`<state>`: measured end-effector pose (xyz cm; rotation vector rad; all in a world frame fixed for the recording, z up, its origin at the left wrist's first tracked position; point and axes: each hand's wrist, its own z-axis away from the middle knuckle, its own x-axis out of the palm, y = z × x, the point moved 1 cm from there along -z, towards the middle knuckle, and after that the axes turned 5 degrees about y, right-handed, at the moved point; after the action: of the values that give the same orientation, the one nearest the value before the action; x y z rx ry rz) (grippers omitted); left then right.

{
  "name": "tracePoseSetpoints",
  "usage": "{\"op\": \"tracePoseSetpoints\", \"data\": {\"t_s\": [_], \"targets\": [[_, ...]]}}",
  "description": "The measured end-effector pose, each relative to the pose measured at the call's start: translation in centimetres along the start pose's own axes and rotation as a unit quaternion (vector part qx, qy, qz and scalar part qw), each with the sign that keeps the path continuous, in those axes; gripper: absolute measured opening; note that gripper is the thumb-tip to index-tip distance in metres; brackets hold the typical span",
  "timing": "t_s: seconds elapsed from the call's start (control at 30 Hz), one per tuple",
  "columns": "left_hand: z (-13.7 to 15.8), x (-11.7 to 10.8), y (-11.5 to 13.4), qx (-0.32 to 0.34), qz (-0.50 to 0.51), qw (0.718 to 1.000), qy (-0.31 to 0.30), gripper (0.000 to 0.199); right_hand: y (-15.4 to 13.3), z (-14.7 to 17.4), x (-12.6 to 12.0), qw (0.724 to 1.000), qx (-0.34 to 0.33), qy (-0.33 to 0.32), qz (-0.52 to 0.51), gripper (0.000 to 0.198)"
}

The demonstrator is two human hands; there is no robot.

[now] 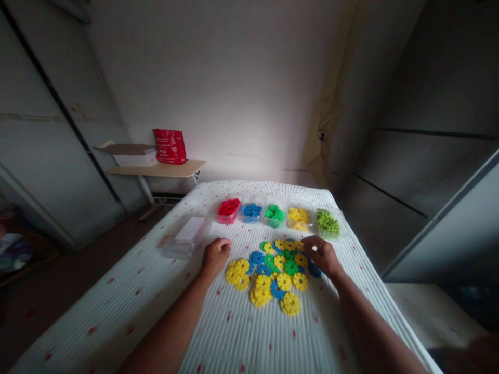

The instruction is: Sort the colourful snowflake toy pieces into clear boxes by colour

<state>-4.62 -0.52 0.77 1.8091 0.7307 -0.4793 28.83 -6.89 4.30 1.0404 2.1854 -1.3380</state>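
A loose pile of notched plastic discs in yellow [284, 282], blue [278, 290] and green [290, 267] lies on the cloth between my hands. Just left of it rests my left hand [217, 254], fingers curled in, with nothing showing in them. A cluster of yellow discs [237, 274] is nearest to that hand. At the pile's far right edge, my right hand [323, 254] has thumb and forefinger closed at the rim of a yellow disc [298, 245]. Another blue disc [314, 269] sits beneath this hand, partly hidden.
Clear tubs stand in a row behind the pile, holding red [228, 207], blue [251, 212], green [274, 214], yellow [299, 216] and light green pieces [328, 222]. A clear container [186, 236] lies at left. Beyond are a side table [171, 169] and a red bag [170, 147].
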Motion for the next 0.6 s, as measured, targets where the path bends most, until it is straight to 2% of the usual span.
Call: {"op": "tracePoseSetpoints", "data": {"t_s": [0.13,0.27,0.37,0.6], "targets": [[0.0,0.1,-0.2,0.003,0.002,1.000,0.004,0.022,-1.8,0.4,-0.3,0.994,-0.021,-0.110,-0.007,0.025],[0.0,0.2,-0.4,0.003,0.000,1.000,0.007,0.023,-3.0,1.0,0.5,0.973,-0.051,-0.199,0.107,0.024],[0.0,0.1,-0.3,0.001,-0.004,1.000,0.008,0.022,-3.4,1.2,1.0,0.961,-0.050,-0.225,0.154,0.018],[0.1,-0.1,0.1,0.001,-0.004,1.000,0.008,0.022,-4.1,1.2,0.9,0.964,-0.041,-0.238,0.112,0.015]]}}
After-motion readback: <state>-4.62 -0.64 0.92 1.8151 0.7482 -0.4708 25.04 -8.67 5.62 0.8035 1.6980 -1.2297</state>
